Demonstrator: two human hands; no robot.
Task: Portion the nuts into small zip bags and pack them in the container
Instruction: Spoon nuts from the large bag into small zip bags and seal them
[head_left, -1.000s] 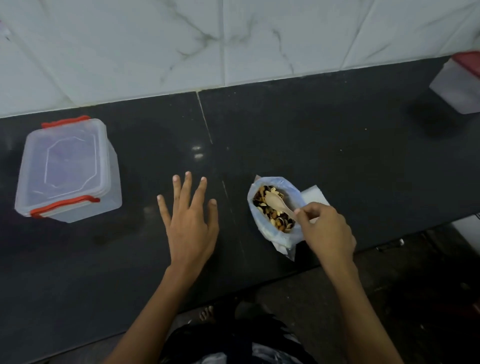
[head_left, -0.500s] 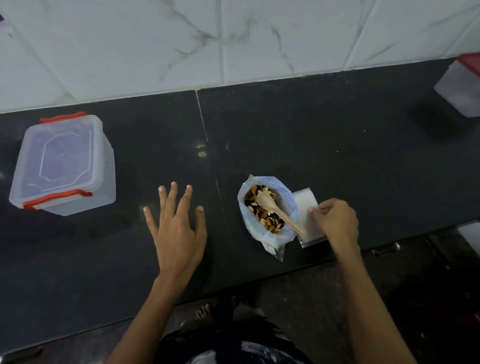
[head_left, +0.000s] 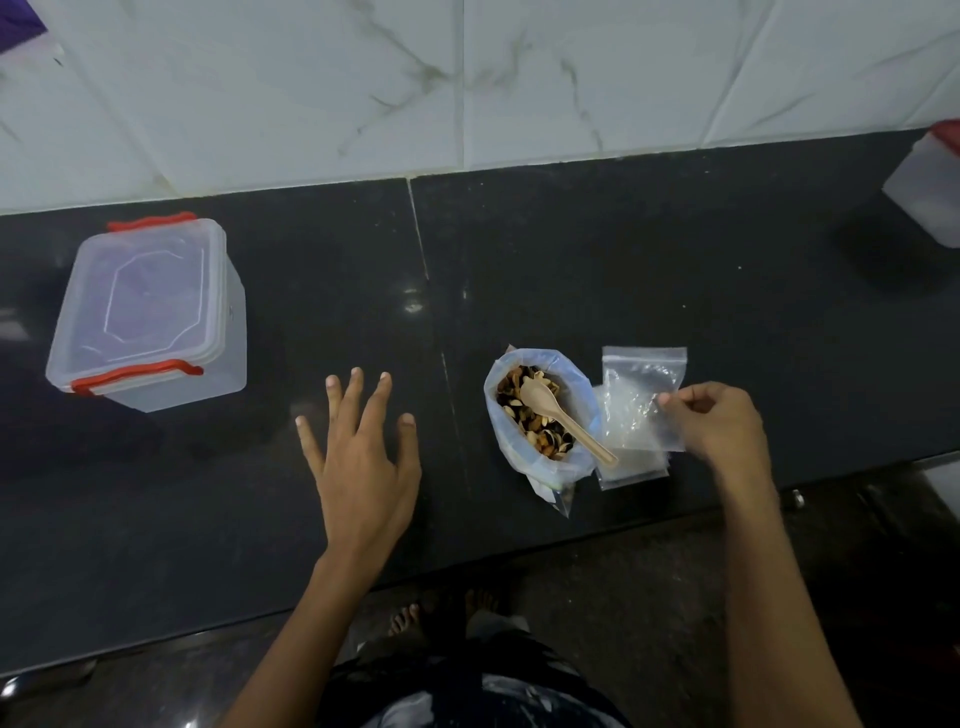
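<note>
Right hand (head_left: 719, 426) pinched one small zip bag (head_left: 641, 397) at its right edge, thumb and fingers curled on the plastic, bag lifted partly off the stack of spare zip bags (head_left: 631, 467) lying flat on the desk (head_left: 649, 270). Left hand (head_left: 361, 457) hovered, or perhaps rested, over bare desk, fingers spread and straight, nothing in its grip.

Nuts (head_left: 530, 415) sat in an open blue-tinted bag (head_left: 540, 462) standing just left of the stack, with a wooden spoon (head_left: 563, 423) bowl-down in them, handle leaning toward the near right. Container (head_left: 148, 312), clear with red clasps, lid on, stood well apart at the far left.

Judged step: taking up one bag for filling. To do it well, make sure only a single bag comes away, then bring the left hand over to part the zip mouth and hold it wide beside the nut bag before scooping. The thin film looked slippery and prone to cling.

Desk was dark polished stone, seamed down the middle, faintly reflective. White marbled tiles (head_left: 467, 88) behind. Another pale box (head_left: 930, 192) with red trim at far right edge, partly cut off.
</note>
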